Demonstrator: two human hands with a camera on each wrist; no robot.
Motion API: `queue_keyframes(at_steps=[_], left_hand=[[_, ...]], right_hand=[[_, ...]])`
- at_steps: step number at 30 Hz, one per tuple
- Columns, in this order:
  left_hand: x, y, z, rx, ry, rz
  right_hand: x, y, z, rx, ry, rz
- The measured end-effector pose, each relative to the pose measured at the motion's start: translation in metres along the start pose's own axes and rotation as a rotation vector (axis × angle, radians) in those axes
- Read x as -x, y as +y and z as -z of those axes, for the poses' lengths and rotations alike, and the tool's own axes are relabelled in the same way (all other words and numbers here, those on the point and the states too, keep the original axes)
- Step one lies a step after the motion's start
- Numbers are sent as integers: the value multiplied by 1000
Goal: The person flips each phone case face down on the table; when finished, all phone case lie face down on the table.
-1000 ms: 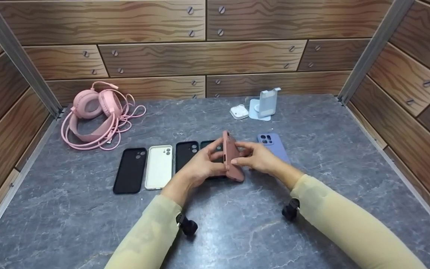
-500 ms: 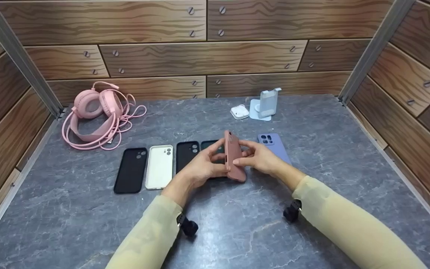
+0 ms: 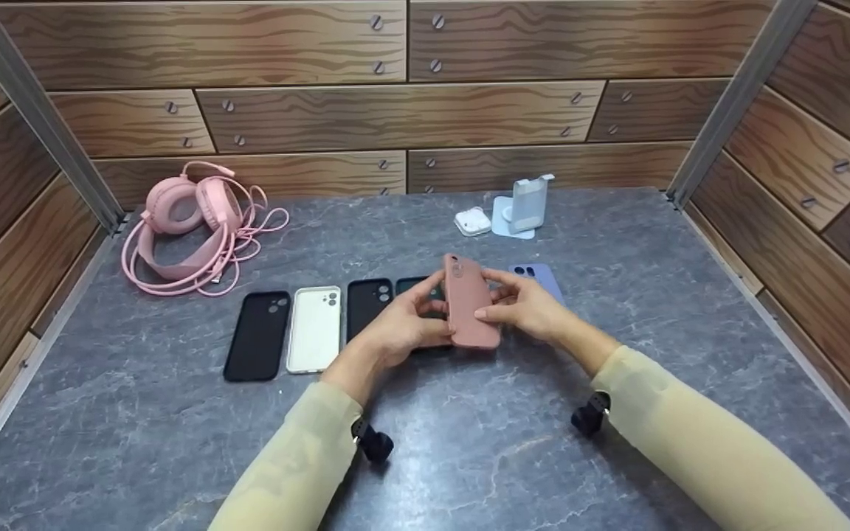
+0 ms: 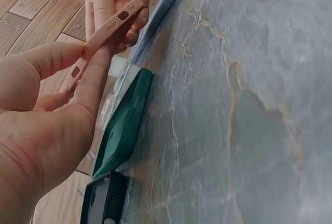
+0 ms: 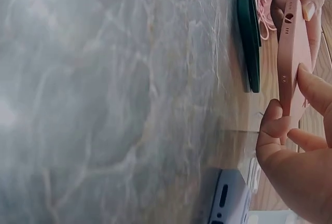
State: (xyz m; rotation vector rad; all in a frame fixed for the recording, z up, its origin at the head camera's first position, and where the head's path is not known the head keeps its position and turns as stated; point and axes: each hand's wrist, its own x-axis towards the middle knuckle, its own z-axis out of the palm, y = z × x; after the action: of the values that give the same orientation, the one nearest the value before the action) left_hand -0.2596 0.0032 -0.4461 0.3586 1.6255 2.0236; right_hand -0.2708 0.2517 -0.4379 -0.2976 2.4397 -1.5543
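Between both hands a pink phone case (image 3: 471, 306) is held tilted above the table, its back with the camera opening turned toward the head camera. My left hand (image 3: 403, 324) grips its left edge between thumb and fingers. On the other edge my right hand (image 3: 532, 310) pinches it, thumb on the back and fingers behind. The left wrist view shows the slots in the end of the pink case (image 4: 106, 35). Beneath the hands lies a green phone case (image 4: 124, 123), mostly covered in the head view. A purple phone (image 3: 539, 277) lies partly hidden behind the right hand.
Left of the hands, a black case (image 3: 257, 335), a white case (image 3: 314, 330) and another black case (image 3: 368, 306) lie in a row. Pink headphones (image 3: 185, 228) with looped cable are at the back left. A white earphone box (image 3: 473, 221) and light-blue phone stand (image 3: 528, 206) stand behind.
The pink case has turned from nearly edge-on to showing its back more fully. My right hand has shifted slightly right with it, while the left hand has stayed almost in place.
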Motion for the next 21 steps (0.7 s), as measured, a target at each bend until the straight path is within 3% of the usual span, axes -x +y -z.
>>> queue_keyframes(at_steps=[8, 14, 21], left_hand=[[-7, 5, -4, -106, 12, -18], [-12, 7, -7, -244, 65, -38], [-18, 7, -14, -280, 142, -50]], right_hand=[[2, -2, 9, 9, 1, -17], [1, -1, 16, 17, 1, 1], [0, 0, 21, 39, 32, 18]])
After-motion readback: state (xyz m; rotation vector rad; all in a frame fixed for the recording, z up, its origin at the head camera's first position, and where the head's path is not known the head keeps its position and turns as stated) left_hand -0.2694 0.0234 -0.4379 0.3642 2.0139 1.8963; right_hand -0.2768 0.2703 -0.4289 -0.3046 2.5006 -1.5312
